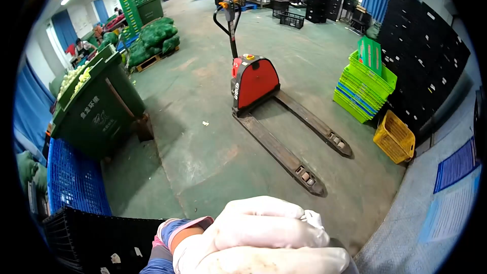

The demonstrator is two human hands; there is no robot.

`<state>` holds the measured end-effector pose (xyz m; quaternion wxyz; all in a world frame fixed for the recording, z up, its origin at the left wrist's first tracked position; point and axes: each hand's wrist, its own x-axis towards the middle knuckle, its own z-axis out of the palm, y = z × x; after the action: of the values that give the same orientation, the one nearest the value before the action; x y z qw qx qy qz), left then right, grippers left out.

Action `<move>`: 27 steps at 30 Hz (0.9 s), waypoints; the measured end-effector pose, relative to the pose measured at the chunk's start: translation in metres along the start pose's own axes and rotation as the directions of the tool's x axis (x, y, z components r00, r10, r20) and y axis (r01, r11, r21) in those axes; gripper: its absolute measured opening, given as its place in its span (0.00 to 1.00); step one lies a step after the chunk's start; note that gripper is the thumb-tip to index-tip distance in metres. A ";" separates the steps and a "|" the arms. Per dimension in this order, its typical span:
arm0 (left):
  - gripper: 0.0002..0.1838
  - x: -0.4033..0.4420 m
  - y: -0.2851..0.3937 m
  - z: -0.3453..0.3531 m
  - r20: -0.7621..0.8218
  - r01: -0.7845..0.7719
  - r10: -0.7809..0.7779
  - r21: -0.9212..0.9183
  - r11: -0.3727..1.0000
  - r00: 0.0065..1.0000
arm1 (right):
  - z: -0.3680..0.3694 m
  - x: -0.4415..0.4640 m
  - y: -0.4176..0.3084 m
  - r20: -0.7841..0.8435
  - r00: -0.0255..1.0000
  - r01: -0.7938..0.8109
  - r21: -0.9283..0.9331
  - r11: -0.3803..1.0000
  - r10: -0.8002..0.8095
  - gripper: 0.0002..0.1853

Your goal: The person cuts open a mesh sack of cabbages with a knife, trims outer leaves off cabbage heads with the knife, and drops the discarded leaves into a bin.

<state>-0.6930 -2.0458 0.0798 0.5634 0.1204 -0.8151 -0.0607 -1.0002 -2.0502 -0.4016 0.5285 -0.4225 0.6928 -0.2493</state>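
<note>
At the bottom centre, my left hand (269, 236) wears a white glove with faint stains. Its fingers are bent and pressed together, pointing right; their inner side is hidden, so I cannot make out what they hold, if anything. A blue and white sleeve (170, 229) covers the forearm, with bare skin between cuff and glove. Beyond the hand stands a red pallet truck (257, 85), its upright handle (232, 28) at the back and its two forks reaching toward the lower right. My right hand does not show.
A black crate (91, 238) and blue crate (78, 177) stand lower left, beside a green bin (101, 109). Green sacks (154, 38) lie behind. At right are stacked green crates (360, 89), a yellow crate (394, 137) and black crates (423, 50). A person (83, 48) is far left.
</note>
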 end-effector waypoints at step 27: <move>0.14 -0.035 -0.282 -0.209 -0.156 -0.054 0.091 0.225 0.973 0.984 | 0.212 0.255 -0.210 0.222 0.974 -0.043 -0.046 0.998 0.052 0.15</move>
<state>-0.4496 -2.3009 0.0567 0.6139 0.1566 -0.7713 0.0605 -0.7541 -2.3539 -0.4352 0.6001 -0.4417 0.6440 -0.1734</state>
